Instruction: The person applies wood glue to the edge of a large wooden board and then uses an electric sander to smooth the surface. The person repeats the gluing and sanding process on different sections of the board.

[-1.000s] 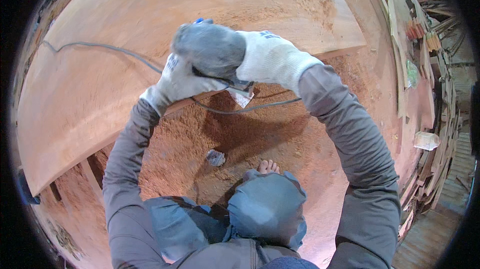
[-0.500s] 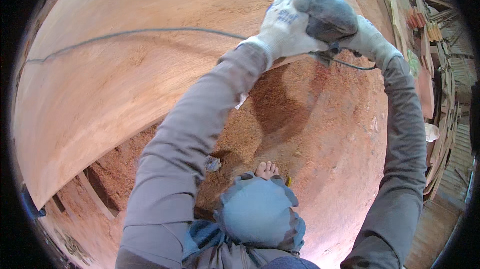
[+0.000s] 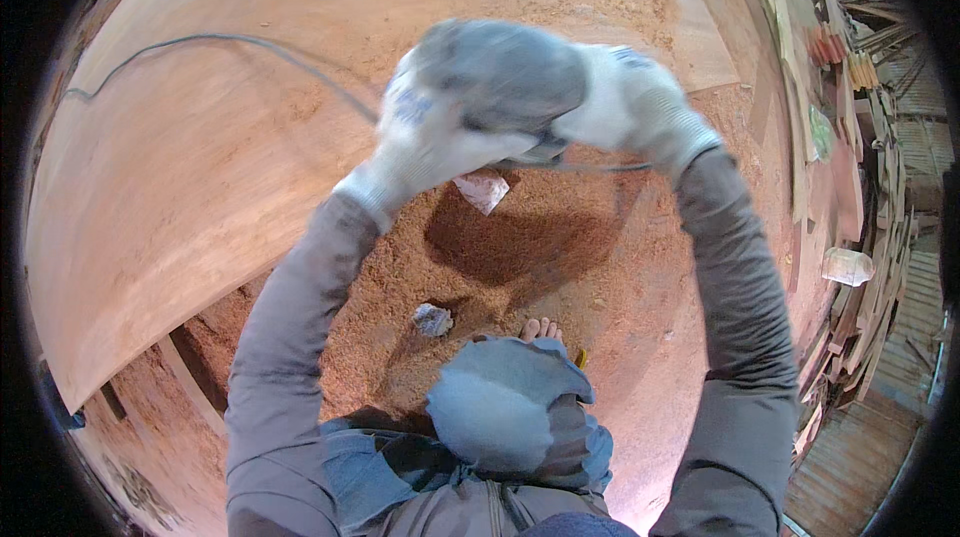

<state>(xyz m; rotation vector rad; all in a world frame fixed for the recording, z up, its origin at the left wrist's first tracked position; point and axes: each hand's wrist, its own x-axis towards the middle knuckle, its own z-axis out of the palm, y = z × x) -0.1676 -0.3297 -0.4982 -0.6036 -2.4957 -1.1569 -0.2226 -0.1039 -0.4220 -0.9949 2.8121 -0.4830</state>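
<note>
Both gloved hands are swinging a grey power sander (image 3: 500,72) back toward the middle of the view: half a second ago it was sitting up at about one o'clock near the far edge of the sheet, and a second ago it was close to where it is now, at twelve o'clock. That back-and-forth reads as sweeping passes across the big plywood sheet (image 3: 180,197), so the smoothing looks to be under way rather than finishing.

The left hand (image 3: 425,142) is wrapping around the near, left side of the sander, fingers curled against its body. The right hand (image 3: 625,102) is clamping over its right end, likewise closed around it. The tool and both gloves are smeared by motion, so I cannot tell exactly where the fingers are lying, or whether the pad is pressing on the wood or riding just above it.

The power cord (image 3: 230,40) is trailing off toward ten o'clock across the sheet. Sawdust (image 3: 520,237) is covering the floor around six o'clock, where bare toes (image 3: 542,327) are peeking out past a knee. Offcuts (image 3: 870,267) are stacking up at three o'clock, bent by the lens. The small pale scrap (image 3: 483,189) under the hands is too blurred to identify.
</note>
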